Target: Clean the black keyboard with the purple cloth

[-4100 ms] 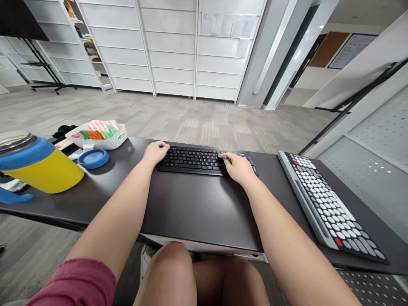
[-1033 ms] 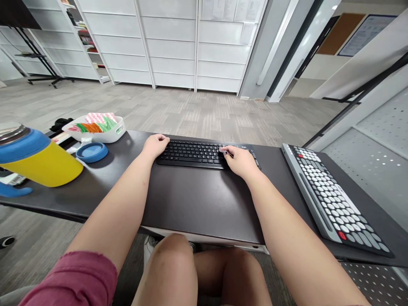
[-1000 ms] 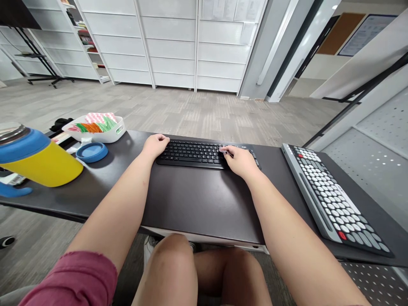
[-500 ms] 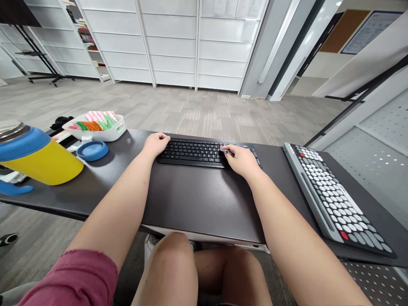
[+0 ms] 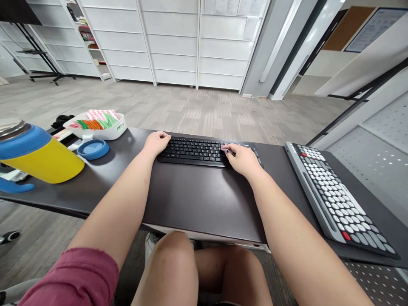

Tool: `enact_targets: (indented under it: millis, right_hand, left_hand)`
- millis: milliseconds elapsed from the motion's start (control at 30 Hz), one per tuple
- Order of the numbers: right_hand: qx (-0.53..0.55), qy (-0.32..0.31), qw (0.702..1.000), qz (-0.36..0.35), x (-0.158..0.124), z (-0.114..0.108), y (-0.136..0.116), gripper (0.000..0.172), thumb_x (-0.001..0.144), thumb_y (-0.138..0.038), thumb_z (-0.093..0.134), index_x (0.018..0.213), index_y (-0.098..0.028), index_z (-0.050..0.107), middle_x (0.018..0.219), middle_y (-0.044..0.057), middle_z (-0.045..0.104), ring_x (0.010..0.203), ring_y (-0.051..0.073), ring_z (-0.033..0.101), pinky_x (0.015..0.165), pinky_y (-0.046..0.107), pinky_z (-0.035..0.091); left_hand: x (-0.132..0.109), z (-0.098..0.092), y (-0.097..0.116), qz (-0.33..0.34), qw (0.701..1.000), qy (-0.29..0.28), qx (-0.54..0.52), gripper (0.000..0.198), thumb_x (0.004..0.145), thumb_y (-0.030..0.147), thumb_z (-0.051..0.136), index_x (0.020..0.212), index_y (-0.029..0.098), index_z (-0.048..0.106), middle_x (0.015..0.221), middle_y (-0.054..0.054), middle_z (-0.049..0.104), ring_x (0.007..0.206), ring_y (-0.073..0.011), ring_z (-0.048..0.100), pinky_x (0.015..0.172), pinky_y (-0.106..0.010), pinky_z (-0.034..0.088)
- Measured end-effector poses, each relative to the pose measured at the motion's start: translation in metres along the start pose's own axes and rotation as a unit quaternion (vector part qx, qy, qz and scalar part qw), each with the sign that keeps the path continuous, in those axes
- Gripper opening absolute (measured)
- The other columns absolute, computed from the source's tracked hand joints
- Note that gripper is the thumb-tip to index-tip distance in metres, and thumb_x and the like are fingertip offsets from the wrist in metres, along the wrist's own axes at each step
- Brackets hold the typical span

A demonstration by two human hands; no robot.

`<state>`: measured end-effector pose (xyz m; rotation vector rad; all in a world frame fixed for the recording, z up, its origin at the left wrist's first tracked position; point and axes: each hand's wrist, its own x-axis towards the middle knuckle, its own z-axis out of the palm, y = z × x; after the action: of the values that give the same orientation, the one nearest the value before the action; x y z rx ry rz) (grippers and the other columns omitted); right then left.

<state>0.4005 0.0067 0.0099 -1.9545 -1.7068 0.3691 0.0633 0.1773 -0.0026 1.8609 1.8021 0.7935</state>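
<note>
A black keyboard [image 5: 194, 151] lies flat near the far edge of the dark desk. My left hand [image 5: 156, 143] is at its left end, fingers curled over the corner and thumb along the side, gripping it. Over the keys on the right part is my right hand [image 5: 241, 158], its fingertips pinched together close to the key tops. Something small and greyish shows at those fingertips, too small to name. The keyboard's right end is partly covered by this hand.
On the right stands a grey keyboard [image 5: 338, 191] with round white keys. To the left are a yellow and blue bottle [image 5: 47, 159], a blue lid [image 5: 93, 149] and a white basket [image 5: 114, 132] of colourful items. White cabinets [image 5: 174, 46] line the far wall.
The view has shifted very slightly. Both hands stay in the same places on the black keyboard, and nothing else has visibly moved.
</note>
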Motion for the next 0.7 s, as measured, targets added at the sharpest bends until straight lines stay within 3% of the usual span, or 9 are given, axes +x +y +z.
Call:
enact_targets:
  millis: [233,467,700]
  right_hand:
    - [0.006,0.002,1.0,0.0,0.0006,0.0013,0.0013,0.034,0.105,-0.028,0.061,0.131,-0.033,0.082,0.107,0.002,0.085,0.094,0.025,0.076,0.098,0.041,0.056]
    - [0.008,0.007,1.0,-0.011,0.002,0.0026,0.0042,0.033,0.104,-0.027,0.062,0.13,-0.034,0.081,0.122,0.001,0.085,0.104,0.026,0.077,0.101,0.042,0.057]
    - [0.0,0.005,1.0,-0.007,0.0012,0.0014,0.0022,0.034,0.105,-0.028,0.061,0.13,-0.033,0.082,0.11,0.002,0.085,0.093,0.025,0.077,0.097,0.041,0.057]
  left_hand:
    - [-0.0001,0.0006,-0.0007,0.003,1.0,0.004,-0.001,0.02,0.094,0.043,0.07,0.087,0.024,0.076,0.097,-0.007,0.083,0.092,-0.0269,0.074,0.088,-0.036,0.055]
    - [0.0012,0.0019,-0.0025,0.003,1.0,0.004,-0.009,0.021,0.093,0.044,0.071,0.087,0.025,0.077,0.095,-0.008,0.083,0.091,-0.0272,0.074,0.089,-0.037,0.056]
    - [0.0012,0.0016,-0.0024,0.006,1.0,0.006,-0.005,0.021,0.094,0.043,0.07,0.086,0.025,0.076,0.096,-0.007,0.083,0.091,-0.0267,0.073,0.088,-0.037,0.055]
